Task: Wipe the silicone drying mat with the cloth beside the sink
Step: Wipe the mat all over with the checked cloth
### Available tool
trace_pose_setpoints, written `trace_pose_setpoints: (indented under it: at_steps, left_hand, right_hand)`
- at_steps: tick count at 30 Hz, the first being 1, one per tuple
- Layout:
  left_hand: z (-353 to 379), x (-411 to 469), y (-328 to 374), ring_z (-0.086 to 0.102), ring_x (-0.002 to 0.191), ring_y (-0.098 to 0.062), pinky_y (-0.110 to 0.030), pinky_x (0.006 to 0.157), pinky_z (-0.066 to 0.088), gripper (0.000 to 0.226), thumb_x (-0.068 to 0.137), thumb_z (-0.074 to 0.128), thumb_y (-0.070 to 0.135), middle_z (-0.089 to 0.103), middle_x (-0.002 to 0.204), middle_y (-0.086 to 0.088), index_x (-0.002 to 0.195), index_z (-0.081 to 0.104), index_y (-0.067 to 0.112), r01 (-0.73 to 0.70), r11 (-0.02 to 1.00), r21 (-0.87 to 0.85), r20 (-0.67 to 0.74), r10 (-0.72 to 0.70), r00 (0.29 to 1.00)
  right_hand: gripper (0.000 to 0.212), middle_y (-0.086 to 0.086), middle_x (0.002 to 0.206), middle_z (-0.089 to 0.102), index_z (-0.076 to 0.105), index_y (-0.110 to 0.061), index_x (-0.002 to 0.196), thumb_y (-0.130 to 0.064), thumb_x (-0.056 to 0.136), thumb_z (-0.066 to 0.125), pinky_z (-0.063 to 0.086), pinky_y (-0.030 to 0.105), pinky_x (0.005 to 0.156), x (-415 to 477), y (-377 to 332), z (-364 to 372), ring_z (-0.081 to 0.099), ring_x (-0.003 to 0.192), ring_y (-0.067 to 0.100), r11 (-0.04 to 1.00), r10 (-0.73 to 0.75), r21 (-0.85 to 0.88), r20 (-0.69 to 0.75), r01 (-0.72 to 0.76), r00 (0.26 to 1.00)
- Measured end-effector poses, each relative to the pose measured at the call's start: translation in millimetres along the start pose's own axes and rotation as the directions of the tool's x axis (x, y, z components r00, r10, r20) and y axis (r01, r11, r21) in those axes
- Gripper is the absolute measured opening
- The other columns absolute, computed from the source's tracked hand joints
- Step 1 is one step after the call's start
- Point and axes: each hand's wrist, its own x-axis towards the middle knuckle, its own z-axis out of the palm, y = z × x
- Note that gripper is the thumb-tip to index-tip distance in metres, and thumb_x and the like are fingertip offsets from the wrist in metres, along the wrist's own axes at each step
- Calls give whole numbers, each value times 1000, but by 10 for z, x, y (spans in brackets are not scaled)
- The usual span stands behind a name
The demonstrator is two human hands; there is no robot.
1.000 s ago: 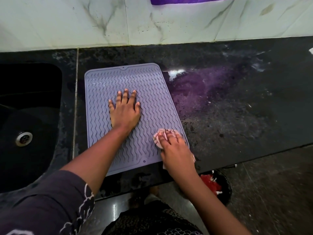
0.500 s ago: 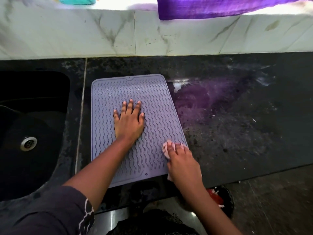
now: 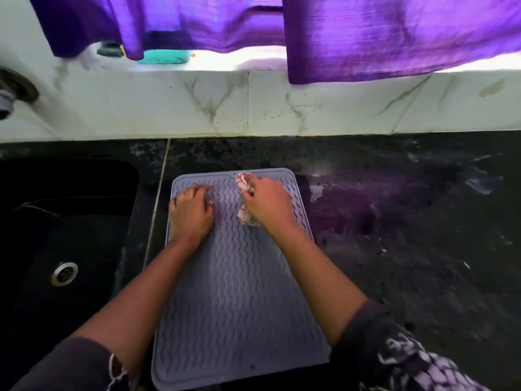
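Note:
A grey-lilac silicone drying mat (image 3: 236, 300) with a wavy ribbed surface lies on the black stone counter, right of the sink. My left hand (image 3: 190, 211) rests on the mat's far left part with its fingers bent at the tips. My right hand (image 3: 267, 204) grips a crumpled white and pink cloth (image 3: 244, 215) and presses it on the mat near the far edge, right of the middle. Most of the cloth is hidden under the hand.
A black sink (image 3: 62, 221) with a metal drain (image 3: 64, 273) lies to the left. A white marble backsplash (image 3: 253, 105) rises behind, with purple curtains (image 3: 366, 32) hanging over a sill. The counter (image 3: 408, 235) to the right bears a purple reflection and wet smears.
My right hand has carried the cloth from the mat's near right corner up to its far edge. My left hand has shifted toward the far left. The view has moved closer and tilted up.

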Motion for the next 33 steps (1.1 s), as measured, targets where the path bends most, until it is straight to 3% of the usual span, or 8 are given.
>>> trace_pose_setpoints:
  at_steps: [3,6,11,17,21,23,27,33]
  left_hand:
    - [79,149,-140,32,136,-28,-51,111,18,43,94,43,31,40,145,-8,136,44,19,16,998,60,72,-20,997]
    - [200,147,-194,20,142,-26,-51,113,10,48,97,32,37,30,152,-7,143,33,23,-1,995,100,96,-8,995]
    - [228,177,-224,17,143,-25,-51,114,9,50,97,29,39,28,153,-7,145,30,25,4,994,111,82,-13,997]
    - [232,171,-199,17,144,-25,-51,114,9,51,96,31,38,28,154,-7,145,29,25,5,995,103,76,-13,997]
    - [228,176,-211,16,144,-25,-51,114,8,51,96,32,36,27,154,-7,146,28,25,-5,996,87,82,-2,997]
    - [223,174,-211,16,144,-25,-51,114,8,51,97,32,36,26,154,-7,146,28,25,-5,996,84,85,-2,996]
    - [219,173,-211,15,144,-24,-51,114,7,51,97,31,37,26,155,-6,146,28,25,-5,996,86,86,-3,996]
    - [221,181,-208,15,144,-24,-51,114,7,51,96,32,37,26,155,-7,146,29,25,-5,996,93,89,-4,996]
  right_hand:
    - [49,10,141,43,39,-21,136,-39,91,39,21,53,104,304,13,391,34,129,33,986,-70,-145,71,80,995]
    - [58,12,148,33,34,-19,139,-48,89,37,6,53,111,352,121,620,17,139,33,984,-121,-130,31,124,992]
    - [56,13,145,38,33,-16,140,-40,90,40,17,45,110,377,108,602,26,135,32,986,-130,-103,34,133,991]
    - [55,15,143,40,32,-12,140,-36,91,40,23,44,109,-260,142,581,30,133,33,981,-144,-125,56,150,988]
    - [49,15,137,47,38,-10,137,-29,92,45,33,39,103,-30,43,482,41,125,31,994,-80,-76,23,82,997]
    - [48,16,138,45,38,-11,138,-26,92,46,30,40,104,172,17,447,37,127,31,1000,-28,-6,-20,28,999]
    - [54,13,148,32,28,-16,143,-33,93,39,17,43,112,384,32,506,22,137,31,990,-23,-133,88,34,996]
    - [56,13,145,39,33,-14,141,-35,90,43,25,43,109,-383,86,515,30,133,33,987,-86,-129,61,93,994]
